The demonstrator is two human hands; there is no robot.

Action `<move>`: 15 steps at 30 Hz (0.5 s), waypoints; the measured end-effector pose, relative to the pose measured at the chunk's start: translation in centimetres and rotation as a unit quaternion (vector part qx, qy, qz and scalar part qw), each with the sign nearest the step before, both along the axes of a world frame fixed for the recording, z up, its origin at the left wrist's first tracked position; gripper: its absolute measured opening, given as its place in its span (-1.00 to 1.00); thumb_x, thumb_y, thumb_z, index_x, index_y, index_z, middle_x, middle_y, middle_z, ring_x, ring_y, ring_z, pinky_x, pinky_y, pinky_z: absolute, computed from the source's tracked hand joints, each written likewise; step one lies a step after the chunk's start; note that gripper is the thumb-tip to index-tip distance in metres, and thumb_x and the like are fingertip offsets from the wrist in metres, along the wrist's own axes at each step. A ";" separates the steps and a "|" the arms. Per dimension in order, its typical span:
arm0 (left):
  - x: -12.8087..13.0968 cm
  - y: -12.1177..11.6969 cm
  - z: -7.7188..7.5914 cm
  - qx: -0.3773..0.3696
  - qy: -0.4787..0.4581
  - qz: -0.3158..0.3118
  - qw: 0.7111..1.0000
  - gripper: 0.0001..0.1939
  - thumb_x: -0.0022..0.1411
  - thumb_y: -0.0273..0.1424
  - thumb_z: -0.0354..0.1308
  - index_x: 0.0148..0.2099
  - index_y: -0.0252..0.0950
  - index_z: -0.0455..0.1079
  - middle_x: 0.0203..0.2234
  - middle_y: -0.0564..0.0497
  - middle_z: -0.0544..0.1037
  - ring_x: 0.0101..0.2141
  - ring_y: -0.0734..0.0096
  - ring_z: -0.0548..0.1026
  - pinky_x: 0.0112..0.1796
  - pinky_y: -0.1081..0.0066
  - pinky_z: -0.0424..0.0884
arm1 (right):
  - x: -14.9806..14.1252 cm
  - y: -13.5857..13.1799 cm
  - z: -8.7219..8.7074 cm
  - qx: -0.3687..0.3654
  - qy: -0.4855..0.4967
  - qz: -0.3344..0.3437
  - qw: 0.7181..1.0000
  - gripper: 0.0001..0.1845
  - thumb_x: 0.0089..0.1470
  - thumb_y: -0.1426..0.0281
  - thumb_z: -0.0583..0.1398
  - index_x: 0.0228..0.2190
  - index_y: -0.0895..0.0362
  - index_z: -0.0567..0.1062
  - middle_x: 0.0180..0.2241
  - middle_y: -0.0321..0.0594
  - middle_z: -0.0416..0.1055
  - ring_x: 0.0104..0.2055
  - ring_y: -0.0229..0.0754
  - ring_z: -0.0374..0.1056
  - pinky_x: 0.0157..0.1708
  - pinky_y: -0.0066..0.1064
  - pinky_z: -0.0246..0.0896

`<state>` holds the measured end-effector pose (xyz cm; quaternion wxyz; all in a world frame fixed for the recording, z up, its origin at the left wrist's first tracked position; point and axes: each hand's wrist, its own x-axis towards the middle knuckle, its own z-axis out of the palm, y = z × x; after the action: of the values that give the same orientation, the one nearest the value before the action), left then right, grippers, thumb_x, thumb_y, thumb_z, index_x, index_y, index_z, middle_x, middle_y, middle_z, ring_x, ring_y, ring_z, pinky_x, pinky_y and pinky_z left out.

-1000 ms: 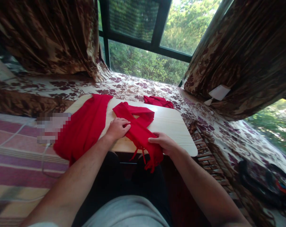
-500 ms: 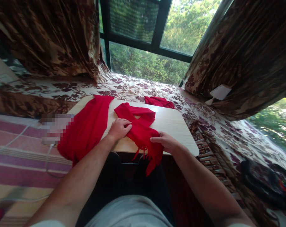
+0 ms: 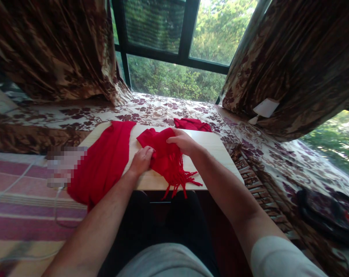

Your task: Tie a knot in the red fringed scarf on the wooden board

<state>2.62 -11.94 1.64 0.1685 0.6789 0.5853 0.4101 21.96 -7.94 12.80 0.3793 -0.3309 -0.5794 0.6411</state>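
Note:
A red fringed scarf (image 3: 164, 156) lies bunched and folded on the pale wooden table (image 3: 215, 154). Its fringe spreads toward the table's near edge. My left hand (image 3: 142, 159) grips the scarf's left side, fingers closed with the thumb on top. At the far right part of the scarf, my right hand (image 3: 182, 141) pinches the cloth between thumb and fingers; some of its fingers are hidden behind the fabric. To the left, a larger red cloth (image 3: 105, 161) drapes over the table's left end, apart from the scarf.
More red cloth (image 3: 192, 124) lies at the table's far edge. A floral-covered ledge (image 3: 151, 105) runs below the window. A small white lamp (image 3: 266, 107) and a dark bag (image 3: 326, 215) sit on the right. The striped bedding (image 3: 24, 207) on the left carries a white cable.
My right hand has moved away from me and slightly left, carrying the scarf's end over its other part. The fringe now rests on the table. My left hand has shifted slightly.

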 end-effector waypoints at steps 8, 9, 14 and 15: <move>-0.3 -1.0 0.2 0.081 -0.196 0.131 0.968 -0.75 0.24 -0.12 0.08 -0.30 -0.21 0.29 -0.43 0.05 0.48 -0.36 0.35 0.45 -0.27 0.37 0.39 | -4.6 5.1 -1.0 0.102 -0.063 0.004 0.993 -0.70 -0.27 0.62 0.20 -0.37 0.17 0.49 -0.43 -0.37 0.48 -0.34 -0.20 0.42 -0.29 -0.40 0.38; -0.3 -1.1 0.2 0.094 -0.198 0.134 0.966 -0.74 0.21 -0.13 0.12 -0.31 -0.21 0.30 -0.44 0.05 0.47 -0.38 0.36 0.44 -0.29 0.38 0.39 | -5.2 5.2 -1.2 0.111 -0.063 -0.011 0.992 -0.75 -0.26 0.61 0.20 -0.41 0.17 0.47 -0.46 -0.39 0.46 -0.37 -0.22 0.40 -0.30 -0.41 0.37; -0.3 -0.7 -0.1 0.071 -0.264 0.096 0.957 -0.56 0.10 -0.10 0.27 -0.08 -0.29 0.42 -0.33 -0.01 0.57 -0.39 0.39 0.48 -0.34 0.42 0.41 | -7.2 4.0 -2.4 0.079 0.017 -0.025 0.996 -0.76 -0.21 0.52 0.28 -0.39 0.13 0.43 -0.45 -0.42 0.46 -0.38 -0.26 0.39 -0.27 -0.41 0.37; -0.3 -0.5 -0.2 0.065 -0.286 0.092 0.951 -0.51 0.07 -0.09 0.30 -0.05 -0.31 0.43 -0.30 -0.03 0.58 -0.36 0.37 0.50 -0.32 0.41 0.43 | -7.4 3.7 -2.7 0.064 0.029 -0.019 0.997 -0.74 -0.20 0.50 0.30 -0.37 0.13 0.43 -0.44 -0.41 0.47 -0.37 -0.26 0.40 -0.27 -0.40 0.38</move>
<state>2.34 -12.46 1.47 0.2462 0.4853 0.5449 0.6379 14.55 -4.26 10.11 0.4282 -0.2982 -0.6016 0.6048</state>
